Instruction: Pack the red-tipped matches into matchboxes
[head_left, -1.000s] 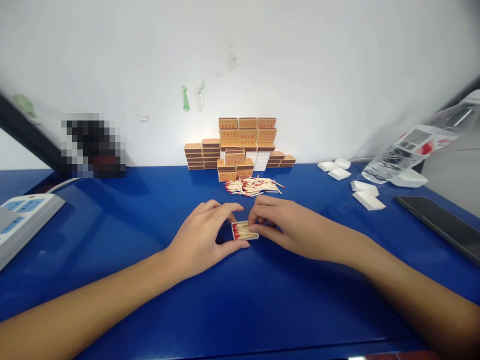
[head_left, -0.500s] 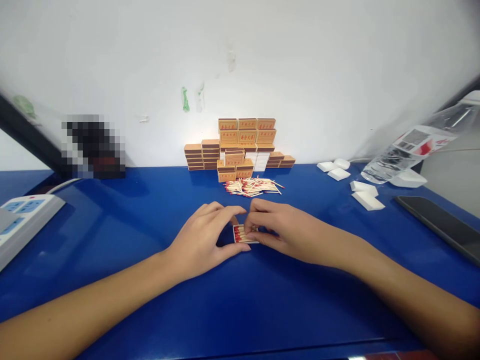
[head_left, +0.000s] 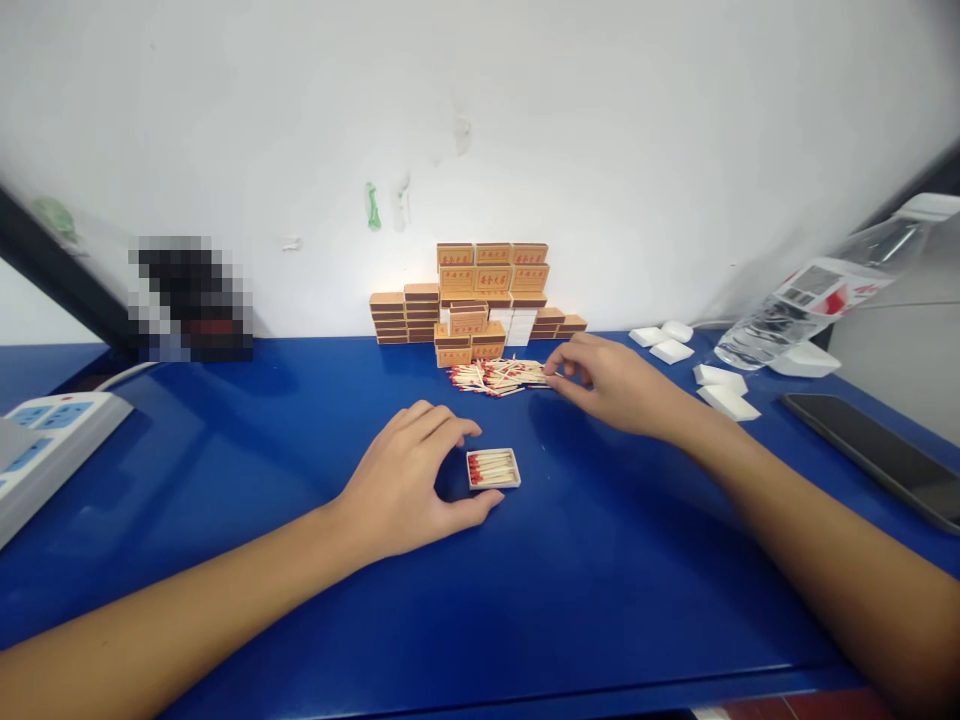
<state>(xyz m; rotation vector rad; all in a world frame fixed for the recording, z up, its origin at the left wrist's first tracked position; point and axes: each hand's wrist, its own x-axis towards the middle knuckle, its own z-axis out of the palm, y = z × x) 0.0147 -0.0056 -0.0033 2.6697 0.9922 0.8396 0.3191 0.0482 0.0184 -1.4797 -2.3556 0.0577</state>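
Note:
A small white matchbox tray (head_left: 493, 468) with red-tipped matches in it lies on the blue table (head_left: 225, 470). My left hand (head_left: 409, 480) curls around its left end, thumb and forefinger touching or almost touching the tray. My right hand (head_left: 611, 383) is stretched out to the right edge of a loose pile of matches (head_left: 501, 374), fingers bent and pinching at the matches there. Behind the pile stands a stack of brown matchboxes (head_left: 480, 300) against the white wall.
Several white empty trays (head_left: 694, 365) lie at the right. A plastic water bottle (head_left: 817, 295) lies on its side further right, with a dark phone (head_left: 874, 455) in front of it. A white power strip (head_left: 45, 445) sits at the left edge.
My right hand has left the tray and moved up and right to the loose match pile. My left hand has stayed at the tray.

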